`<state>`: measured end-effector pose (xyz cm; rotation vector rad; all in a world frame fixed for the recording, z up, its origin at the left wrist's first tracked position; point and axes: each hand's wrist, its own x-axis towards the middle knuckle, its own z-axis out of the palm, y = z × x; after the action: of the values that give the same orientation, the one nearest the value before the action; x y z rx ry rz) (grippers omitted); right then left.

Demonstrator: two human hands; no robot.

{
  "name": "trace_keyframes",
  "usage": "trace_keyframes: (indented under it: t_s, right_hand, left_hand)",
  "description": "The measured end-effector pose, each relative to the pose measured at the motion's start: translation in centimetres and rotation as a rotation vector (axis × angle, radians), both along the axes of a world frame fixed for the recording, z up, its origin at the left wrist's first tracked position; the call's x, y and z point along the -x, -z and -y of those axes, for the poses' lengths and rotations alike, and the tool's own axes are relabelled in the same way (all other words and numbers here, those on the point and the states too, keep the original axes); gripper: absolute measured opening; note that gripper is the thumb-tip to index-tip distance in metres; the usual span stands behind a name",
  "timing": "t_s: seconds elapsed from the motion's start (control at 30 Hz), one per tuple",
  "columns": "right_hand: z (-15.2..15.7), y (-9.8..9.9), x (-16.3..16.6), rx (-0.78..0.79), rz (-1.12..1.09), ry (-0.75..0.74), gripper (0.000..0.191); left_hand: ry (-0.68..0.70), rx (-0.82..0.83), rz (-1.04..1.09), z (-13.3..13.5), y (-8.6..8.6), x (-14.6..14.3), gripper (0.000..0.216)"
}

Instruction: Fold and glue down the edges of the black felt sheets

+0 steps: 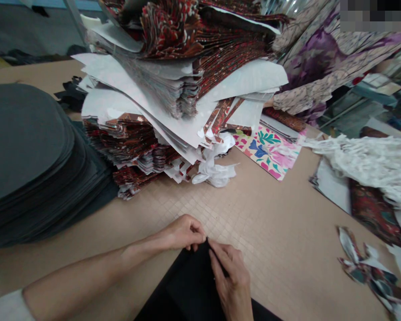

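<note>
A piece of black fabric (183, 287) comes up from the bottom edge of the view to a point over the table. At that point my left hand (187, 232) is closed, its fingers pinching the tip of the cloth. From the right side my right hand (232, 274) grips the same corner, thumb and fingers pressed together on the fabric's edge. The two hands nearly touch at the tip. Whatever lies between the fingertips besides the cloth is too small to make out.
The tan table (254, 209) carries a tall stack of patterned fabric pieces (173, 58) with white sheets. Dark grey rounded pieces (23, 142) are piled at left. White strips (370, 160) and scraps (357, 263) lie right. A person's patterned sleeve (304, 98) reaches in behind.
</note>
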<state>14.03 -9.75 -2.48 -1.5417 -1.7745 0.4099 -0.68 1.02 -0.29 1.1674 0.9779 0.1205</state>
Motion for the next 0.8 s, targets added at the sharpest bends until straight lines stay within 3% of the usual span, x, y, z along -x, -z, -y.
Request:
trace_keyframes:
  t_s: [0.17,0.37,0.5,0.67,0.8]
  right_hand:
    - [0.0,0.4,-0.1,-0.113,0.159,-0.057,0.042]
    - [-0.1,0.3,0.4,-0.148,0.253,-0.047,0.04]
    - [1.4,-0.2,-0.8,-0.101,0.262,-0.027,0.032]
    - [5.9,-0.1,-5.2,-0.027,0.283,0.003,0.015]
    - [8.0,-0.1,-7.0,0.007,0.294,-0.024,0.015]
  left_hand:
    - [0.04,0.014,-0.01,-0.4,-0.4,0.1,0.023]
    - [0.128,-0.085,-0.04,-0.4,0.0,0.2,0.031]
    - [0.145,-0.319,-0.113,0.2,0.4,0.1,0.022]
    - [0.174,-0.722,-0.194,1.3,0.6,-0.1,0.016]
    - [0.224,-0.922,-0.265,1.9,1.0,-0.4,0.016]
